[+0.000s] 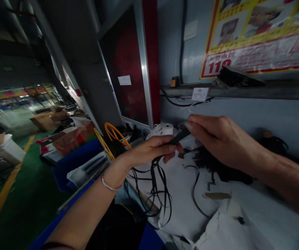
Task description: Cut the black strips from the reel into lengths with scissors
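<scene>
My left hand point(156, 147) is closed around a bundle of flat black straps point(154, 173), whose loops hang down below it over the worktable. Between my two hands runs a dark, thicker strip point(180, 136); whether it belongs to the same straps I cannot tell. The fingertips of my right hand point(214, 135) pinch its upper end. Beneath my hands lies a worktable point(185, 198) covered in white sheeting. On it, right of the hanging loops, rest a pile of black pieces point(217, 166) and one loose black cord point(196, 191).
A white roll point(167, 129) stands behind my left hand, near yellow hoops point(116, 133). Torn white paper point(227, 225) lies at the front. Along the wall runs a ledge point(276, 91) with a black brush-like thing point(239, 77). A blue bin point(73, 165) stands left, beside the green floor.
</scene>
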Tool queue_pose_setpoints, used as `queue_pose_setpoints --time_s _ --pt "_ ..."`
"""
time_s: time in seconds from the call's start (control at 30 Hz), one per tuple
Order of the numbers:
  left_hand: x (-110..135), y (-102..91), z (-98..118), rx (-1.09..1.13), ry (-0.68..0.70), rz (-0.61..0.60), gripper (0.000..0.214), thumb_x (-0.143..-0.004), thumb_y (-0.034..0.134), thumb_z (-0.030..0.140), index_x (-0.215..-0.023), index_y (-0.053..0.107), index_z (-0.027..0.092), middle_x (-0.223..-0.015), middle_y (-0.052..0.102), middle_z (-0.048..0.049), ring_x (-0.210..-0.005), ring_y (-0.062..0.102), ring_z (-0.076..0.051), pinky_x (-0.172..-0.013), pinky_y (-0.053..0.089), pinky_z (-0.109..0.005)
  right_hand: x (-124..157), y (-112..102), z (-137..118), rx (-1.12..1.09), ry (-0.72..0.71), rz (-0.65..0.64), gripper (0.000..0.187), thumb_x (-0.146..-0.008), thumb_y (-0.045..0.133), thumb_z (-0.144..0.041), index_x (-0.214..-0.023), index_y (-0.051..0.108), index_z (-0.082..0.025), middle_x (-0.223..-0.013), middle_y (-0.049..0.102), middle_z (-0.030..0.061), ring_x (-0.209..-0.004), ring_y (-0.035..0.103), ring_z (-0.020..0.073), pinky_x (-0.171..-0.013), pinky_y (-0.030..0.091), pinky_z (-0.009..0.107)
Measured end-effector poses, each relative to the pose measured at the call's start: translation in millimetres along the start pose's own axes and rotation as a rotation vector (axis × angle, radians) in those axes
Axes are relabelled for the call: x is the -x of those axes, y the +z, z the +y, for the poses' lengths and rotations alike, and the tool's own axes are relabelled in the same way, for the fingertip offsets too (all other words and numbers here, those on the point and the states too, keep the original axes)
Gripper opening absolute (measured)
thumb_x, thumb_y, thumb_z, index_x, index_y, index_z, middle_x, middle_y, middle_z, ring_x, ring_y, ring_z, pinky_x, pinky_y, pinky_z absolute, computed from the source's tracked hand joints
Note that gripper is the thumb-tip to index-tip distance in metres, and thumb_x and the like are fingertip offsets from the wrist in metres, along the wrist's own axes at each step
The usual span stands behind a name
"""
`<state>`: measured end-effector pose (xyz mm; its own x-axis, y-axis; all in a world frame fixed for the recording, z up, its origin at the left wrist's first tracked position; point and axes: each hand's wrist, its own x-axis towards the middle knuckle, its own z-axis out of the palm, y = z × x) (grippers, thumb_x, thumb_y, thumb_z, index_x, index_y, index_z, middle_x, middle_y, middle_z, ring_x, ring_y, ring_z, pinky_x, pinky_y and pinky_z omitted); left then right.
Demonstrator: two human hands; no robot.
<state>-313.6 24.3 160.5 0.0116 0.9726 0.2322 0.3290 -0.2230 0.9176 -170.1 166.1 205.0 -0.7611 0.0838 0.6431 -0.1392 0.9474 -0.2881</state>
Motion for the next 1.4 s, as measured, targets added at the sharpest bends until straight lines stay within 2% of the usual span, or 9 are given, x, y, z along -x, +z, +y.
queue_pose_setpoints --time_s 0.13,0.37,0.53,0.57,0.63,0.7,0.93,1.1,1.4 --pt "-5.3 -26.2 40.4 -0.046 0.17 0.12 0.02 -0.093 0.049 0.032 -0.095 0.056 0.013 -0.064 0.039 0.0052 -0.056 0.039 -0.007 -0.053 0.032 -0.02 -47.2 -21.8 -29.5 0.024 0.107 0.082 0.041 -0.091 0.049 -0.013 -0.053 0.035 -0.013 -0.046 0.03 -0.0073 -0.043 0.026 0.0019 -0.05 0.017 0.019" --pt "-6.0 -45.6 72.3 -0.112 0.246 0.327 0.025 -0.095 0.043 0.028 -0.075 0.047 0.015 -0.058 0.027 0.0081 -0.046 0.027 -0.004 -0.045 0.021 -0.017 -82.0 -12.9 -56.6 -0.586 0.237 0.18 0.035 -0.097 0.037 -0.016 -0.062 0.034 -0.016 -0.045 0.029 -0.0101 -0.035 0.029 -0.0003 -0.043 0.019 0.015" --pt "9.2 -25.1 55.8 -0.091 0.199 0.425 0.027 -0.093 0.046 0.038 -0.075 0.046 0.017 -0.058 0.032 0.0067 -0.049 0.028 -0.006 -0.046 0.02 -0.02 -46.3 24.6 -32.0 -0.825 0.193 0.214 0.048 -0.097 0.035 -0.055 -0.083 0.057 -0.015 -0.064 0.054 0.0005 -0.053 0.051 0.0094 -0.048 0.041 0.019" --pt "11.7 -19.6 50.1 -0.071 0.178 0.446 0.028 -0.092 0.045 0.04 -0.076 0.046 0.017 -0.058 0.032 0.0064 -0.049 0.028 -0.006 -0.046 0.02 -0.02 -35.9 34.1 -26.3 -0.883 0.224 0.213 0.05 -0.094 0.037 -0.06 -0.095 0.061 -0.016 -0.081 0.06 0.0044 -0.071 0.058 0.0137 -0.058 0.048 0.022" --pt "15.0 -9.1 38.3 -0.034 0.14 0.479 0.031 -0.092 0.043 0.044 -0.077 0.045 0.018 -0.059 0.031 0.0063 -0.05 0.027 -0.007 -0.046 0.02 -0.021 -16.2 51.7 -19.9 -0.925 0.292 0.186 0.054 -0.093 0.038 -0.062 -0.113 0.061 -0.019 -0.106 0.062 0.0073 -0.102 0.057 0.0196 -0.083 0.05 0.029" --pt "16.9 0.9 27.6 -0.043 0.12 0.5 0.032 -0.093 0.041 0.045 -0.078 0.046 0.017 -0.06 0.032 0.0059 -0.051 0.028 -0.008 -0.047 0.022 -0.022 -0.5 64.0 -22.7 -0.884 0.343 0.171 0.049 -0.091 0.046 -0.06 -0.117 0.062 -0.021 -0.114 0.06 0.0068 -0.111 0.053 0.0219 -0.092 0.047 0.033" --pt "19.9 29.5 6.0 -0.165 0.075 0.543 0.031 -0.096 0.036 0.045 -0.094 0.053 0.019 -0.068 0.041 0.0032 -0.059 0.037 -0.011 -0.058 0.032 -0.024 16.0 69.0 -56.1 -0.815 0.434 0.275 0.042 -0.084 0.054 -0.058 -0.074 0.061 -0.018 -0.071 0.055 0.0034 -0.07 0.054 0.0172 -0.064 0.049 0.025" --pt "25.6 39.0 1.1 -0.339 0.064 0.6 0.029 -0.097 0.033 0.039 -0.087 0.053 0.019 -0.073 0.05 -0.0005 -0.065 0.046 -0.013 -0.063 0.035 -0.026 23.1 74.6 -60.9 -0.825 0.5 0.377 0.042 -0.083 0.057 -0.057 -0.074 0.06 -0.016 -0.072 0.054 0.004 -0.07 0.053 0.017 -0.065 0.048 0.025" --pt "36.5 58.9 -8.9 -0.723 -0.14 0.652 0.031 -0.095 0.028 0.021 -0.115 0.051 0.018 -0.091 0.07 -0.0069 -0.08 0.066 -0.022 -0.066 0.043 -0.031 33.5 94.5 -62.6 -0.916 0.615 0.475 0.045 -0.072 0.065 -0.058 -0.078 0.066 -0.013 -0.08 0.063 0.0074 -0.078 0.06 0.0201 -0.07 0.05 0.027"
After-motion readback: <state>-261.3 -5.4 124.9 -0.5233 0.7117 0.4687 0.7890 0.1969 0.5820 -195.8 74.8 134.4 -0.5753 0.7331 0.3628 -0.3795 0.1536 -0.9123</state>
